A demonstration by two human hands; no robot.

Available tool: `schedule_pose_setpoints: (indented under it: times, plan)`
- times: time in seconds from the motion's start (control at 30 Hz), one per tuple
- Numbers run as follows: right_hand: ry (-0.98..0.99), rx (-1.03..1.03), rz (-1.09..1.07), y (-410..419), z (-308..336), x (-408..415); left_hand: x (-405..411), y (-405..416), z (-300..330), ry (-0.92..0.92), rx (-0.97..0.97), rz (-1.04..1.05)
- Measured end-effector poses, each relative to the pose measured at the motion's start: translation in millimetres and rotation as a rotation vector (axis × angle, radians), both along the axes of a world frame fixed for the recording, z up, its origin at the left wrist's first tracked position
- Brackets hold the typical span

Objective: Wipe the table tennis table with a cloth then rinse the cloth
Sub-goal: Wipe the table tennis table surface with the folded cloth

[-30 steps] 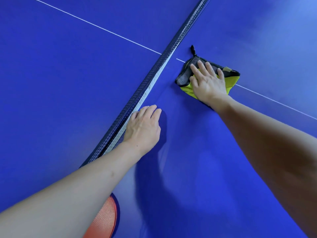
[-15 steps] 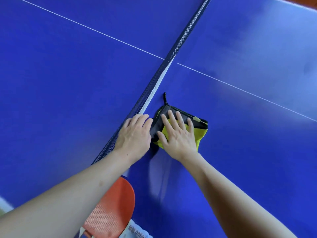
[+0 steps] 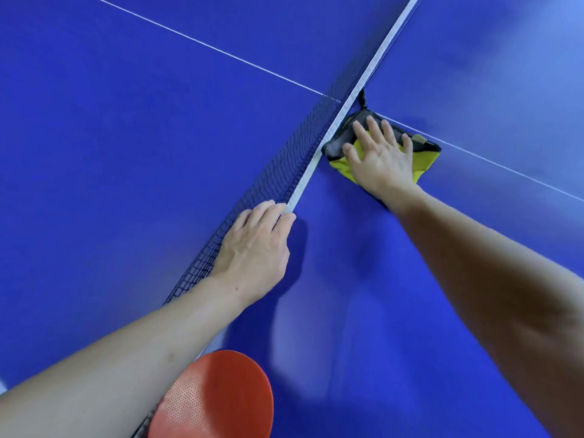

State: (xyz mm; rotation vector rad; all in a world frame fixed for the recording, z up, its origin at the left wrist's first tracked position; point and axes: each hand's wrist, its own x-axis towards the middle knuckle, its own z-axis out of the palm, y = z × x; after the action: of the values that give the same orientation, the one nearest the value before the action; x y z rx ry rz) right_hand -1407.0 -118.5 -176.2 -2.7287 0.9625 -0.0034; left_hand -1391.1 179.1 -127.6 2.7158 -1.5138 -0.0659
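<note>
A folded yellow and grey cloth with black trim lies on the blue table tennis table, right beside the net. My right hand presses flat on the cloth with fingers spread and straight. My left hand rests on the top band of the net, its straight fingers lying along the white tape. A black loop of the cloth sticks out at the net's foot.
A red table tennis bat lies at the near edge under my left forearm. The white centre line crosses both halves of the table. Wet streaks show on the surface near me.
My right hand has pushed the cloth away from me along the net, up to the white centre line. My left hand has stayed on the net.
</note>
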Motion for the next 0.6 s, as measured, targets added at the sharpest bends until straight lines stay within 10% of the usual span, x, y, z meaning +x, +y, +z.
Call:
schedule_pose_setpoints:
  times: [0.6]
  plan:
    - [0.051,-0.036,0.134,108.5,5.0,-49.5,-38.4,63.0,12.7,0.103,-0.080,-0.004]
